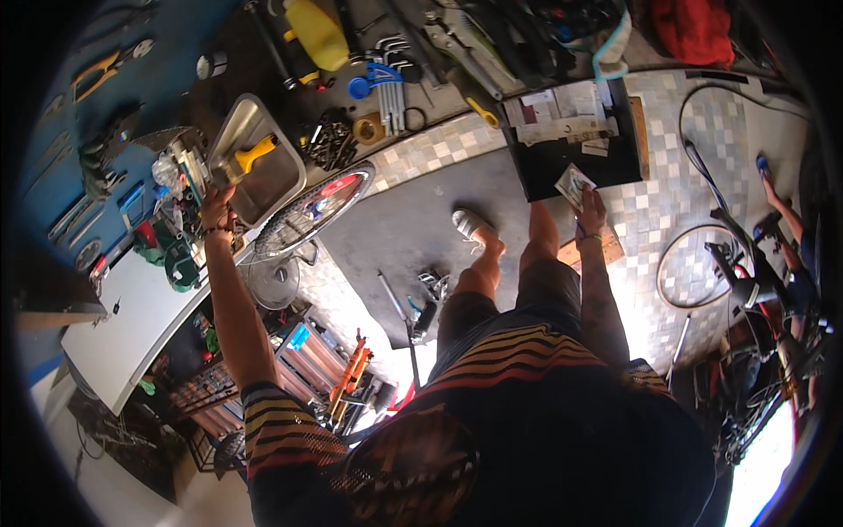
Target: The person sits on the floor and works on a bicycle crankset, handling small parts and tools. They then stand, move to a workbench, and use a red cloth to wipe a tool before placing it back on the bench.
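My right hand (590, 213) is closed on a small flat printed packet (573, 184), pale with dark patches. It is above the near edge of a black open box (546, 161) with papers (562, 119) along its far side. Out to the left, my left hand (217, 211) has its fingers curled by the near-left rim of a metal tray (294, 151). What those fingers hold, if anything, is hidden. A yellow-handled brush (255, 154) lies in the tray, its bristles close to my fingertips. Beside that hand stands a bundle of upright tools (186, 165).
Along the far bench lie a yellow bottle (317, 35), a hex key set (386, 83), a tape roll (368, 130) and pliers (461, 48). A bicycle wheel (320, 209) leans below the tray. At right, another person's leg (777, 198) shows behind a bicycle (733, 255).
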The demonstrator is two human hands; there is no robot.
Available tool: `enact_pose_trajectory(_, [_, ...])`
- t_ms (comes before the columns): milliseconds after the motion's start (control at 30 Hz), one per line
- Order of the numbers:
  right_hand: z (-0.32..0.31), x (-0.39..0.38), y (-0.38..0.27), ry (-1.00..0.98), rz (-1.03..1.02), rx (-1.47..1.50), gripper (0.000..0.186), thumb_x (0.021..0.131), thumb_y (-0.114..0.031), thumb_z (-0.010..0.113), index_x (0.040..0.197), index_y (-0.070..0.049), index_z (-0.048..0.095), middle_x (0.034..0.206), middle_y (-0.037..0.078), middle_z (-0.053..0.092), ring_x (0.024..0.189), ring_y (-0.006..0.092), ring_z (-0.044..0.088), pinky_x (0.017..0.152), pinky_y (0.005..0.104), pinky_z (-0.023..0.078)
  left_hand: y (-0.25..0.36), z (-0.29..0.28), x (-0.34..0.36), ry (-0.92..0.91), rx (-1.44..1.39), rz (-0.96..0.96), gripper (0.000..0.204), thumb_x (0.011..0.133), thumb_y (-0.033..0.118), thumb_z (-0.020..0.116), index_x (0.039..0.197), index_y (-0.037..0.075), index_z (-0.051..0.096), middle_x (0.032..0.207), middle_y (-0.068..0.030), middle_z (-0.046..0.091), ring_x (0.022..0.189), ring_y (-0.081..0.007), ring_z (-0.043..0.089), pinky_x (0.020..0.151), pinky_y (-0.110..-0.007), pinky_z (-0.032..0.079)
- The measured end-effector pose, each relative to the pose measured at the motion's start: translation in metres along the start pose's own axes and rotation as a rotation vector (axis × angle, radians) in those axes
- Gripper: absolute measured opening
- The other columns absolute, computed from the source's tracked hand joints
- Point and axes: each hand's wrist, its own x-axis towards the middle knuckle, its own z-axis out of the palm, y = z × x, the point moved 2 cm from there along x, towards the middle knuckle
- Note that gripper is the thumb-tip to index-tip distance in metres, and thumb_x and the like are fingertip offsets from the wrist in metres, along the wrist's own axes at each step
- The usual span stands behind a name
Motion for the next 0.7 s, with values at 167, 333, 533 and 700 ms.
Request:
enact_pose_trajectory(167, [0.017, -0.015, -0.029, 0.012, -0.036, 0.088, 0.036, 0.101, -0.041, 0.066, 0.110, -0.006, 0.067, 0.103, 0.002, 0.066, 0.095, 0.0135, 0.062, 0.077, 0.0309, 0.054, -0.003, 0.005, 0.010, -0.051, -0.021, -0.017, 0.044, 0.076, 0.029, 0.092, 0.108, 0.011, 0.067, 0.084, 0.0038, 0.060, 0.053, -0.0080, 0.048, 0.044, -0.026, 0.037])
enact_pose_trajectory(333, [0.046, 0.003, -0.042, -0.052, -0.116, 0.081, 0.033, 0.102, -0.038, 0.066, 0.110, -0.006, 0.068, 0.101, 0.000, 0.067, 0.094, 0.0102, 0.062, 0.074, 0.0287, 0.053, -0.018, 0.015, 0.017, -0.040, -0.079, -0.107, 0.092, 0.073, 0.032, 0.095, 0.146, -0.001, 0.050, 0.102, -0.0059, 0.071, 0.048, -0.0100, 0.051, 0.041, -0.025, 0.040])
enact_pose_trajectory(533, [0.120, 0.063, -0.074, -0.374, -0.420, -0.398, 0.034, 0.088, -0.022, 0.074, 0.119, -0.008, 0.067, 0.108, 0.005, 0.070, 0.097, 0.0164, 0.065, 0.081, 0.0310, 0.053, 0.018, 0.030, 0.016, -0.025, -0.049, -0.053, 0.096, 0.078, 0.023, 0.091, 0.154, -0.003, 0.039, 0.093, -0.0035, 0.071, 0.041, -0.0087, 0.046, 0.038, -0.024, 0.037])
enact_pose_trajectory(700, [0.171, -0.088, -0.105, -0.847, -0.546, -0.695, 0.038, 0.084, -0.016, 0.074, 0.121, -0.006, 0.067, 0.103, 0.010, 0.071, 0.092, 0.0228, 0.069, 0.082, 0.0338, 0.057, -0.007, 0.021, -0.013, -0.106, -0.164, -0.021, 0.048, 0.081, 0.032, 0.090, 0.115, 0.005, 0.069, 0.080, 0.0028, 0.068, 0.046, -0.0056, 0.047, 0.040, -0.026, 0.035])
